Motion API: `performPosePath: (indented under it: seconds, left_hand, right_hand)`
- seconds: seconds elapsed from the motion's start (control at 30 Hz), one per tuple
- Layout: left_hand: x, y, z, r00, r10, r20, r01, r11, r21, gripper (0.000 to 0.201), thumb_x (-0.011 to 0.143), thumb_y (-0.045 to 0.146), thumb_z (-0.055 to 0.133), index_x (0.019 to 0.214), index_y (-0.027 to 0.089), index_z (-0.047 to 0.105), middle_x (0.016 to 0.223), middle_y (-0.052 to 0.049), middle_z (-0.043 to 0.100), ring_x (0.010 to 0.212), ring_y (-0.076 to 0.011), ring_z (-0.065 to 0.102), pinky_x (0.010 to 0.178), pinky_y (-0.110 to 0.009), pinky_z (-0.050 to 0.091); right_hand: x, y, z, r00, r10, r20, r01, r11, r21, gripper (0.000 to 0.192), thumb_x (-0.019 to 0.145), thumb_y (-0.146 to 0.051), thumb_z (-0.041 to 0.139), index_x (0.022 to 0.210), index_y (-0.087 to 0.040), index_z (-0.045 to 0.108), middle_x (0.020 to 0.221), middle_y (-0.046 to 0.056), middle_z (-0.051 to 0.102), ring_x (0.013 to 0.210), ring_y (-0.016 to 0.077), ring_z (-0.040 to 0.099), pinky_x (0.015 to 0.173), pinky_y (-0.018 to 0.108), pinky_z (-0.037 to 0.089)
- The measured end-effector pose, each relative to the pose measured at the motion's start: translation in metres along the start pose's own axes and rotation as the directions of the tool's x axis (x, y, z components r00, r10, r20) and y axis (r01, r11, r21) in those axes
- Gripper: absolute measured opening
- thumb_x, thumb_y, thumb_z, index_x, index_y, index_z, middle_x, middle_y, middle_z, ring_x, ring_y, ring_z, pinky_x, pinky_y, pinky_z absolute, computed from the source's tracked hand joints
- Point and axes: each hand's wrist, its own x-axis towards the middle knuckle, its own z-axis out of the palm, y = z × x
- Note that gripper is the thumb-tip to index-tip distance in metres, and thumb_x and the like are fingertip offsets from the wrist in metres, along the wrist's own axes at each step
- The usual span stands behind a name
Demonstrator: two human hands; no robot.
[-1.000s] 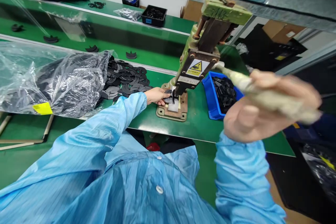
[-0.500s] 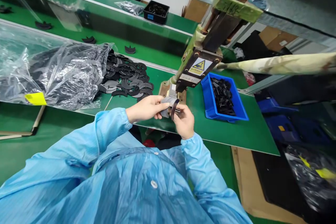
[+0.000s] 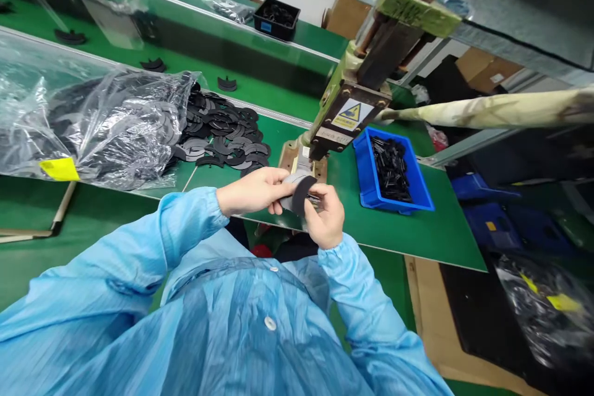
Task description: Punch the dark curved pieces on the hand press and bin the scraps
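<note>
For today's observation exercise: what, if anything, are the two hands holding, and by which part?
Both the left hand and right hand pinch one flat dark piece at its edges, left side and right side.

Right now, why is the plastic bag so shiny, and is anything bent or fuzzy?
Head view: overhead light glares white off the crinkled plastic bag; the wide lens bends the press lever and bench edges; both hands and the black part look fairly sharp.

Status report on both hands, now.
Left hand and right hand both pinching one black flat part. Held just in front of the press. Nothing between them.
</note>
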Motion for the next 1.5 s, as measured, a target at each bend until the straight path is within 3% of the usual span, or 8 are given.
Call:
performPosePath:
  seconds: [0.13, 0.2, 0.3, 0.47, 0.63, 1.0, 1.2, 1.5]
  left_hand:
    - [-0.006, -0.001, 0.000, 0.969, 0.165, -0.182, -0.125, 0.969, 0.214, 0.045, 0.094, 0.062, 0.074, 0.091, 0.019, 0.061, 0.076, -0.001, 0.066, 0.061, -0.0128, 0.062, 0.056, -0.025, 0.050]
    - [-0.010, 0.000, 0.003, 0.875, 0.390, -0.289, -0.251, 0.874, 0.417, 0.035, 0.096, 0.054, 0.073, 0.096, 0.019, 0.064, 0.088, -0.002, 0.068, 0.075, -0.0151, 0.064, 0.069, -0.029, 0.053]
    - [-0.015, 0.000, 0.010, 0.765, 0.615, -0.190, -0.356, 0.651, 0.671, 0.026, 0.099, 0.042, 0.070, 0.086, 0.020, 0.067, 0.090, -0.004, 0.066, 0.089, -0.0182, 0.061, 0.085, -0.034, 0.050]
    - [-0.013, 0.000, 0.019, 0.765, 0.637, -0.090, -0.373, 0.553, 0.745, 0.035, 0.102, 0.033, 0.065, 0.069, 0.020, 0.059, 0.074, -0.001, 0.057, 0.076, -0.0171, 0.054, 0.078, -0.035, 0.043]
    - [-0.014, 0.004, 0.024, 0.801, 0.595, -0.070, -0.368, 0.580, 0.726, 0.036, 0.101, 0.031, 0.065, 0.069, 0.019, 0.057, 0.073, -0.001, 0.055, 0.075, -0.0164, 0.052, 0.074, -0.033, 0.040]
    - [-0.005, -0.002, 0.023, 0.908, 0.377, -0.184, -0.312, 0.900, 0.306, 0.035, 0.089, 0.045, 0.081, 0.087, 0.020, 0.057, 0.081, 0.003, 0.054, 0.070, -0.0108, 0.048, 0.063, -0.024, 0.039]
    - [0.004, -0.022, 0.002, 0.992, 0.121, -0.027, -0.120, 0.991, 0.055, 0.050, 0.088, 0.065, 0.078, 0.085, 0.017, 0.065, 0.070, 0.002, 0.058, 0.059, -0.0098, 0.050, 0.053, -0.022, 0.039]
    - [0.128, -0.020, -0.104, 0.806, -0.167, -0.567, 0.078, 0.981, -0.177, 0.033, 0.095, 0.030, 0.080, 0.079, 0.018, 0.054, 0.060, 0.001, 0.058, 0.049, -0.0080, 0.052, 0.048, -0.019, 0.039]
  right_hand:
    - [0.005, -0.005, -0.011, 0.997, -0.079, 0.026, 0.081, 0.994, -0.077, 0.014, 0.093, -0.029, 0.073, 0.106, -0.025, 0.071, 0.101, 0.004, 0.076, 0.094, 0.0170, 0.072, 0.088, 0.034, 0.058]
    - [0.004, -0.005, -0.012, 0.994, -0.106, 0.035, 0.109, 0.989, -0.101, 0.012, 0.094, -0.029, 0.072, 0.105, -0.025, 0.071, 0.100, 0.004, 0.076, 0.093, 0.0170, 0.072, 0.087, 0.035, 0.058]
    - [0.002, -0.004, -0.011, 0.991, -0.127, 0.040, 0.131, 0.983, -0.130, 0.013, 0.096, -0.031, 0.068, 0.107, -0.024, 0.070, 0.101, 0.005, 0.076, 0.093, 0.0173, 0.071, 0.086, 0.036, 0.059]
    - [0.002, -0.005, -0.011, 0.985, -0.153, 0.077, 0.164, 0.970, -0.181, 0.011, 0.097, -0.029, 0.067, 0.106, -0.023, 0.069, 0.098, 0.005, 0.076, 0.090, 0.0166, 0.071, 0.083, 0.034, 0.058]
    - [0.000, -0.004, -0.014, 0.973, -0.215, 0.078, 0.226, 0.958, -0.176, 0.012, 0.095, -0.027, 0.068, 0.106, -0.024, 0.071, 0.098, 0.006, 0.077, 0.091, 0.0180, 0.072, 0.082, 0.035, 0.059]
    - [-0.014, 0.007, -0.011, 0.977, -0.213, -0.021, 0.211, 0.975, -0.070, 0.014, 0.097, -0.032, 0.065, 0.109, -0.026, 0.071, 0.100, 0.006, 0.078, 0.097, 0.0201, 0.075, 0.086, 0.040, 0.062]
    - [-0.012, 0.019, -0.018, 0.994, -0.103, 0.041, 0.106, 0.991, -0.081, 0.018, 0.096, -0.033, 0.068, 0.113, -0.028, 0.072, 0.107, 0.006, 0.078, 0.103, 0.0199, 0.076, 0.093, 0.039, 0.064]
    - [-0.034, 0.089, -0.071, 0.959, 0.171, -0.225, -0.226, 0.942, -0.248, 0.029, 0.101, -0.040, 0.058, 0.121, -0.021, 0.067, 0.114, 0.013, 0.074, 0.102, 0.0214, 0.074, 0.093, 0.044, 0.066]
